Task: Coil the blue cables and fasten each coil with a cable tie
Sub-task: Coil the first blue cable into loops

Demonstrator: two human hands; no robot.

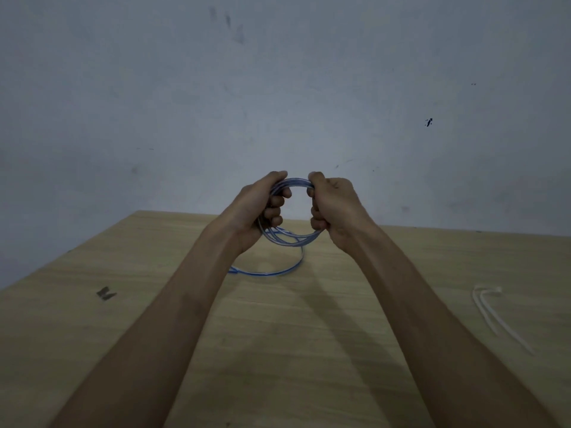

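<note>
Both forearms reach over the tabletop [340, 350]; left hand [256, 208] and right hand [335, 208] fingers [318, 223] curl tight around opposite sides of the blue cable coil [293, 236], a loose loop trailing below.

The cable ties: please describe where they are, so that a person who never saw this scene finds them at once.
Look at the wooden table and go to its right side, beyond the right hand. There the cable ties lie flat, side by side. They are thin, white and nearly straight, unlike the blue cable, which is looped between both hands.
</note>
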